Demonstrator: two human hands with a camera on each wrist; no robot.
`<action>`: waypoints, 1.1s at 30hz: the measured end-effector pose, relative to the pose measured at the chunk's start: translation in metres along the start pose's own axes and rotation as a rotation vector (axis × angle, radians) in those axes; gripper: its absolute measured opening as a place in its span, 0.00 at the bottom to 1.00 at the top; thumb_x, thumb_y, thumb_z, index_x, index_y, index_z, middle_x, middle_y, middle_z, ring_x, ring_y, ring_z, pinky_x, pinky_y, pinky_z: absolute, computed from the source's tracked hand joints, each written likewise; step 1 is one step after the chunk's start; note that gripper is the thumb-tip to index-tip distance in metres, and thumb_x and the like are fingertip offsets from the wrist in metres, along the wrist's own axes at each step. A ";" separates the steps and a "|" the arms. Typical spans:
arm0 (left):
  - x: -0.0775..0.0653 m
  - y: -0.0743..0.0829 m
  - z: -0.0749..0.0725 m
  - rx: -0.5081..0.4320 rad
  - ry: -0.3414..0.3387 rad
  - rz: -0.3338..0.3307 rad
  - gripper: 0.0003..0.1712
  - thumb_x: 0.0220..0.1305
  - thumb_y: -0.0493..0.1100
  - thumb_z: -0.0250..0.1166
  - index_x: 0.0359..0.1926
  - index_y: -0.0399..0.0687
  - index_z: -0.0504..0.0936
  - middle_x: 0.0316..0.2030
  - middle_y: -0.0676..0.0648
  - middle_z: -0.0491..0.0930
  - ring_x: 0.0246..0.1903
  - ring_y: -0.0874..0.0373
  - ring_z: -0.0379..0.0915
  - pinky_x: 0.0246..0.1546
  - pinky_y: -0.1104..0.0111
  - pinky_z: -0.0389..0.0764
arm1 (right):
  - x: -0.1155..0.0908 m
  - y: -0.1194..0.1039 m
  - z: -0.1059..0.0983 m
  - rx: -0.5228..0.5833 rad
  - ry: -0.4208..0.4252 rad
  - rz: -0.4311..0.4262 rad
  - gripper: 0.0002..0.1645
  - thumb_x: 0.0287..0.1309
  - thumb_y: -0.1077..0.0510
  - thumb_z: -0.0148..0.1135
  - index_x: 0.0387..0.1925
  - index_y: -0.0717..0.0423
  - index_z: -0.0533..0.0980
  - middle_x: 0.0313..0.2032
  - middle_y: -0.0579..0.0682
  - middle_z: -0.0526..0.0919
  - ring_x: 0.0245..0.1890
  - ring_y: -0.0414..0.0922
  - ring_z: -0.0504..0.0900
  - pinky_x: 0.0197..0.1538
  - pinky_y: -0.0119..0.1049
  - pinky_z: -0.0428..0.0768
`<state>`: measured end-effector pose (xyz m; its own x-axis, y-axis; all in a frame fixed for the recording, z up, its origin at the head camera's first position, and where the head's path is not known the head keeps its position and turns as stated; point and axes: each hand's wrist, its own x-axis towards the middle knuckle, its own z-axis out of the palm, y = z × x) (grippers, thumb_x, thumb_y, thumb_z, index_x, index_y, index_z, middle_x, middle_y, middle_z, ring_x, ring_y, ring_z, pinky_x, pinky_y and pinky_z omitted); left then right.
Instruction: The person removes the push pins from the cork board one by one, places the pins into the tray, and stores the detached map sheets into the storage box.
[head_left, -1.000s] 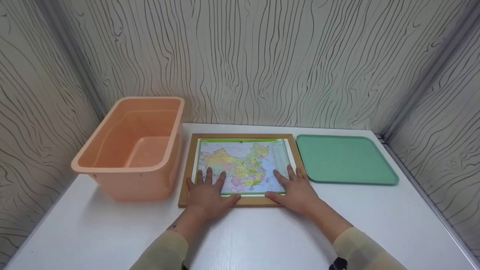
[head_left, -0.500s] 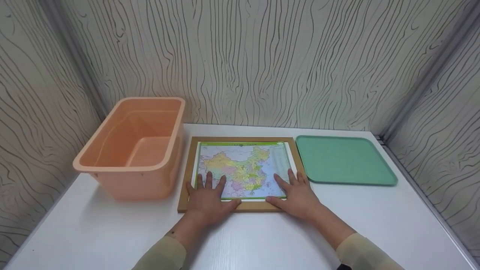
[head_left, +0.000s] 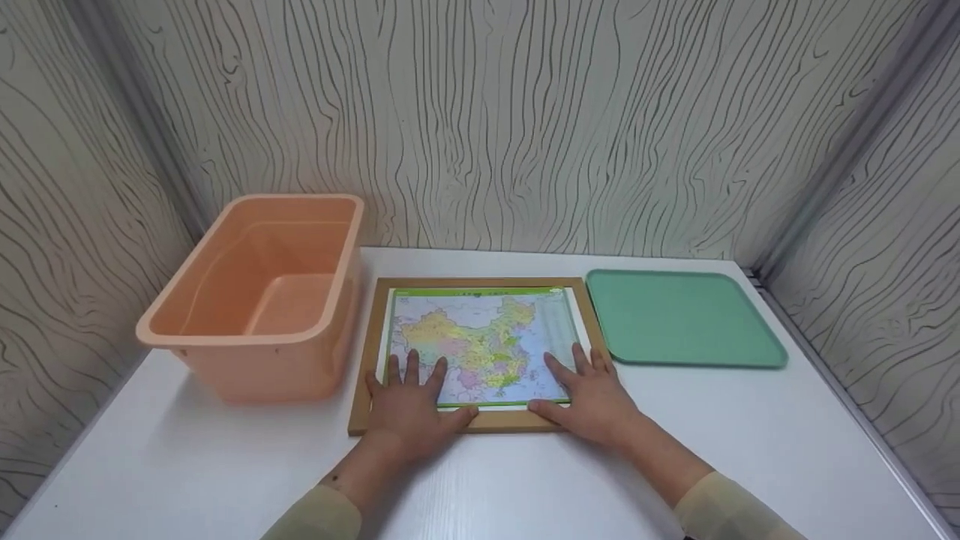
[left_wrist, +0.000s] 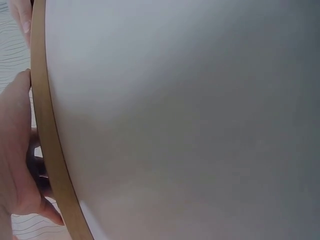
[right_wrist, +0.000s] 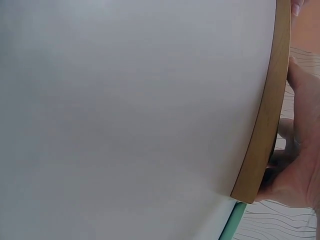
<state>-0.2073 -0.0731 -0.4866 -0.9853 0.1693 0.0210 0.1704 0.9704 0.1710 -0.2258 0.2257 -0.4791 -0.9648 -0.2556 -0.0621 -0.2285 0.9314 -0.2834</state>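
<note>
A picture frame (head_left: pixel 480 282) with a tan wooden border lies flat on the white table. Inside its white margin is a colourful map (head_left: pixel 465 330) with a green strip along the top. My left hand (head_left: pixel 409 412) rests on the lower left corner, fingers spread across border and map. On the lower right corner lies my right hand (head_left: pixel 596 397), its fingers also spread. Both thumbs point inward along the near border. In the left wrist view the frame's near edge (left_wrist: pixel 47 115) runs beside the hand; the right wrist view shows that edge (right_wrist: pixel 270 115) too.
An orange plastic tub (head_left: pixel 247 341) stands left of the frame, nothing visible inside. A flat green tray (head_left: pixel 686 319) lies to the right, close against the frame's side. Wood-grain patterned panels (head_left: pixel 480 127) wall the table (head_left: pixel 495 495) at the back and sides.
The picture frame has slid a little toward me, with both hands staying on it and moving slightly nearer. Tub and tray stay where they were on the table.
</note>
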 end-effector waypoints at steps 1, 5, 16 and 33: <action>-0.001 0.000 0.000 0.001 -0.001 0.000 0.59 0.62 0.88 0.47 0.81 0.56 0.67 0.78 0.29 0.60 0.77 0.23 0.49 0.68 0.22 0.49 | -0.001 0.000 0.000 -0.001 -0.002 -0.001 0.60 0.63 0.15 0.52 0.82 0.47 0.62 0.81 0.71 0.51 0.80 0.74 0.42 0.80 0.66 0.40; -0.004 0.000 0.000 0.001 -0.002 0.006 0.59 0.62 0.88 0.46 0.81 0.56 0.67 0.78 0.29 0.60 0.77 0.22 0.49 0.68 0.21 0.49 | -0.003 -0.002 -0.001 -0.002 0.000 -0.001 0.59 0.62 0.16 0.53 0.82 0.47 0.63 0.80 0.71 0.51 0.80 0.74 0.43 0.80 0.67 0.42; -0.009 0.002 -0.002 0.005 -0.002 -0.003 0.60 0.61 0.89 0.47 0.81 0.57 0.68 0.78 0.29 0.60 0.77 0.22 0.50 0.67 0.20 0.49 | -0.009 -0.005 -0.004 0.007 -0.009 -0.001 0.59 0.62 0.17 0.55 0.81 0.48 0.64 0.80 0.73 0.51 0.79 0.76 0.43 0.79 0.68 0.43; -0.021 0.005 0.000 -0.001 -0.004 -0.003 0.60 0.59 0.89 0.49 0.80 0.57 0.69 0.78 0.29 0.61 0.76 0.22 0.50 0.67 0.21 0.49 | -0.022 -0.007 0.000 0.016 -0.027 0.000 0.60 0.61 0.16 0.55 0.81 0.48 0.64 0.80 0.73 0.51 0.79 0.76 0.43 0.79 0.68 0.42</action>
<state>-0.1855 -0.0718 -0.4858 -0.9859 0.1667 0.0164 0.1670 0.9708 0.1721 -0.2029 0.2250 -0.4754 -0.9610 -0.2622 -0.0877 -0.2258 0.9273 -0.2984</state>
